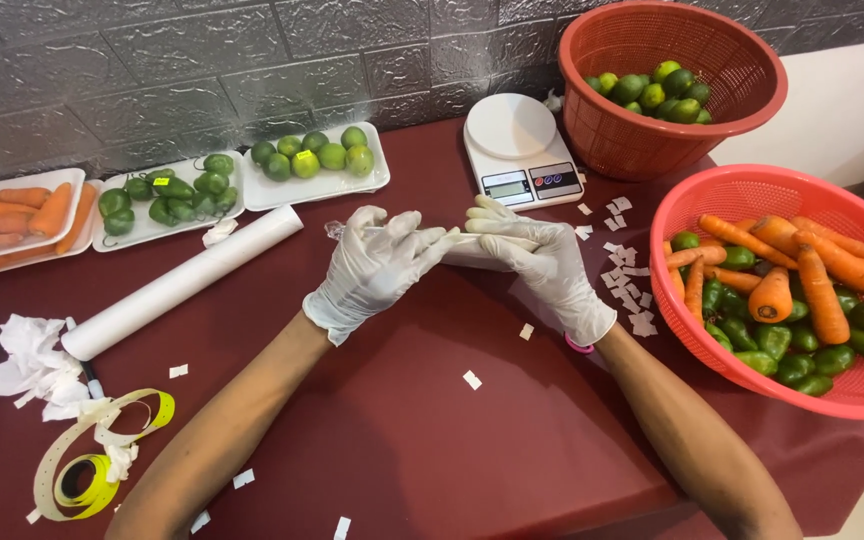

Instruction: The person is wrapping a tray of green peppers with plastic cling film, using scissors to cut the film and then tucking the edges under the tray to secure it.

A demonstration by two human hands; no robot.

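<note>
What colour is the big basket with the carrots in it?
The basket is coral red, holding orange carrots and green peppers; the head view shows it.

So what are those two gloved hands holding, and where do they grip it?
Both hold a thin white foam tray edge-on: the left hand pinches its left end, the right hand wraps over its right end.
</note>
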